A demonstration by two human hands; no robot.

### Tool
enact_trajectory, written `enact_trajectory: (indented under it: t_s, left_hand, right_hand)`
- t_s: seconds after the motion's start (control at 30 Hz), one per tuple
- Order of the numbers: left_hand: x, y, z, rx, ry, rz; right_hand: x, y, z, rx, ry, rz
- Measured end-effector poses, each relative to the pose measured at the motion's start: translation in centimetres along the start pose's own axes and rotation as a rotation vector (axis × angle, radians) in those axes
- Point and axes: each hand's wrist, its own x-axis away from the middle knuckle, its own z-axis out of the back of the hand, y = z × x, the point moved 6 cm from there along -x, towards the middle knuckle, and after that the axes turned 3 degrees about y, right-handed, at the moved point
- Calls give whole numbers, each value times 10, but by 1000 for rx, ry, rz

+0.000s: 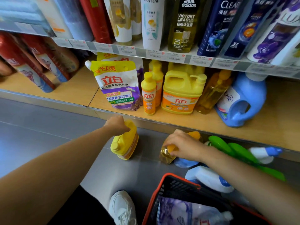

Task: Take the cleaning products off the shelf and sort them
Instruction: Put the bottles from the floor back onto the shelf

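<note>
Nearest: basket (153, 197), red rim and black mesh, with a purple refill pouch (175, 210) inside. White shoe (121, 207) is just beside it.

Left hand (116, 125): fingers curled over the top handle of the yellow jug (125, 144). The jug is at floor (48, 127) level, just below the shelf edge and slightly tilted. Can't tell if the base is fully down. Looks full, so probably heavy. Rigid plastic. Take it by the moulded handle, not the cap.

Right hand (183, 145): fingers wrapped round the orange cap and neck of the amber bottle (166, 155), low by the floor. The bottle is clear and likely slick, and the liquid will slosh. A neck grip is OK, but the body may flex if squeezed.

Right of that, on the floor: green bottles (230, 148) and a white spray bottle (209, 177), lying close together.

Lower shelf (73, 88) holds, left to right:
- laundry pouch (118, 85), soft, so hold it near the spout corner
- slim yellow bottle (148, 93)
- big yellow jug (181, 93)
- amber pump bottle (212, 93)
- blue jug (243, 101)

Farthest: shampoo bottles (183, 25) on the upper shelf.
</note>
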Motion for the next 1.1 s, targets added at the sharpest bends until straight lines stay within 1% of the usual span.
enact_trajectory:
  t_s: [0.07, 0.2, 0.3, 0.4, 0.47, 0.53, 0.67, 0.73, 0.8, 0.9, 1.0, 1.07, 1.1]
  left_hand:
    - [2, -6, -7, 87, -40, 64]
    - [14, 0, -21, 450, -182, 184]
    - [30, 5, -14, 672, -232, 253]
    - [47, 11, 4, 885, -271, 285]
    - [61, 19, 15, 1042, -291, 277]
    - [75, 28, 24, 1169, -283, 247]
    - [97, 36, 41, 1364, -218, 200]
    - [106, 39, 48, 1439, -190, 181]
    - [114, 42, 54, 1499, -173, 167]
    - [124, 45, 62, 1578, -176, 135]
    - [129, 44, 73, 1618, -213, 64]
    - [129, 42, 82, 1540, -227, -3]
    - [127, 39, 87, 1435, -194, -45]
  right_hand:
    - [0, 3, -2, -21, 25, -37]
    - [3, 8, -4, -76, 54, -100]
    - [7, 9, -6, -131, 93, -147]
    - [9, -3, -5, -195, 164, -179]
    - [10, -21, -3, -314, 245, -156]
    - [12, -43, -2, -487, 349, -120]
    - [21, -64, 3, -795, 710, -159]
    - [25, -69, 8, -915, 862, -134]
    - [26, -74, 11, -1018, 926, -120]
    - [24, -75, 16, -1099, 915, -138]
    - [20, -70, 31, -1073, 892, -109]
    - [17, -66, 45, -1039, 891, -105]
    - [16, -63, 52, -1028, 890, -113]
